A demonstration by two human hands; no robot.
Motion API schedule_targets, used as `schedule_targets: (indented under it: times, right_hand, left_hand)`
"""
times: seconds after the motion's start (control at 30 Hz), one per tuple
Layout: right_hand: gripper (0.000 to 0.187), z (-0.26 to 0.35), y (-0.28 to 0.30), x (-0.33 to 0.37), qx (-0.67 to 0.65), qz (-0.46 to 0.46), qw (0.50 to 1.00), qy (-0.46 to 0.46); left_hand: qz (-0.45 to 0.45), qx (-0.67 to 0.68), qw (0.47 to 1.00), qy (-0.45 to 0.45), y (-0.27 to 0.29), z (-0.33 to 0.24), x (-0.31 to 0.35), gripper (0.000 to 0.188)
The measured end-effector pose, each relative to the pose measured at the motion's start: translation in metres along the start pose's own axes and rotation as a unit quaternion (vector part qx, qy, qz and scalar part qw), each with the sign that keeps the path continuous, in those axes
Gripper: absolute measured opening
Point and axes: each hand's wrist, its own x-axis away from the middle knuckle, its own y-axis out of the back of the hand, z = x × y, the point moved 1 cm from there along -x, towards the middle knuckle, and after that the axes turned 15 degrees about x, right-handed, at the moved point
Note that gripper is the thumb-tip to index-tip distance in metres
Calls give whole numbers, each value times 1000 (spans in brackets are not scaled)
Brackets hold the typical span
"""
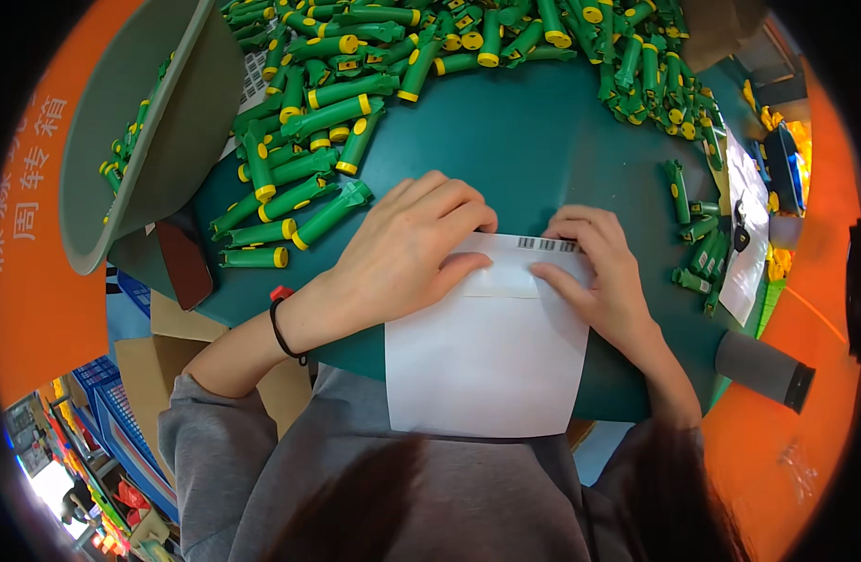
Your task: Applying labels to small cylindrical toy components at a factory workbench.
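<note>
A white sheet of barcode labels [487,375] lies in front of me, its lower part reaching past the table's near edge over my lap. A short row of black barcodes shows along its far edge. My left hand [407,239] is closed at the sheet's far left corner, fingers curled over and thumb on the paper. At the far right corner, my right hand [597,262] grips the sheet between bent fingers and thumb. Between the thumbs, a paler strip [501,281] stands out on the paper. Both hands' fingertips are partly hidden.
Many green tubes with yellow ends [332,117] are heaped across the far side of the green table [505,131]. More lie at the right by a white plastic sheet [747,225]. A grey-green bin [192,122] leans at left, near a dark phone-like object [182,262]. A grey cylinder [763,367] lies right.
</note>
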Motion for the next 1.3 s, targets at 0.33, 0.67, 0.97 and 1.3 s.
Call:
schedule_targets:
  times: [0.33, 0.67, 0.97, 1.3]
  right_hand:
    - [18, 2, -5, -6, -243, 64, 952, -177]
    - [19, 1, -11, -5, -255, 29, 952, -166]
    - [19, 4, -9, -12, -241, 39, 954, -173]
    - [49, -16, 23, -138, 259, -195, 938, 126]
  left_hand:
    - [-97, -136, 972, -165, -26, -3, -5, 29]
    - [-142, -147, 969, -138, -30, -2, -8, 29]
    - [-120, -137, 969, -165, -26, 3, -4, 18]
    - [-201, 50, 973, -102, -6, 3, -14, 17]
